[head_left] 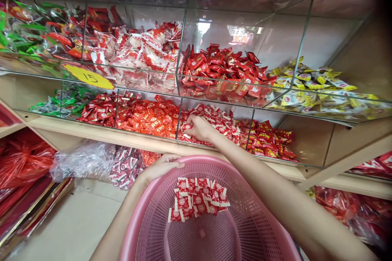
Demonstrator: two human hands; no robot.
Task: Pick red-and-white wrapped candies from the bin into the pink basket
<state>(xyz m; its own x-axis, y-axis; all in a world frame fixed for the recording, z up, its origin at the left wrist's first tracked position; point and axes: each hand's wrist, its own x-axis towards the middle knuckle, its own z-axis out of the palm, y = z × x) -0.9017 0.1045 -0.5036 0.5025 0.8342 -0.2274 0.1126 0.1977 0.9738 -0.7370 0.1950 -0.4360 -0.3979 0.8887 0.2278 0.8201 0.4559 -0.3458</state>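
A pink plastic basket (143, 208) with mesh walls fills the lower middle of the view. My left hand (163, 167) grips its rim at the upper left, thumb over the edge. Several red-and-white wrapped candies (199, 200) lie together inside the basket. My right hand (199, 127) is in a lower shelf compartment, among red-and-white candies (222, 118) of the same look. Its fingers are bent toward the candies with the thumb and forefinger close together; what they hold, if anything, is too small to tell.
Glass dividers split the shelves. Orange candies (153, 118) lie left of my right hand, red packets (269, 140) right. Above are more red packets (226, 69), yellow-white ones (312, 79) and a yellow price tag (88, 76). Plastic bags (82, 161) rest beneath the wooden shelf edge (76, 127).
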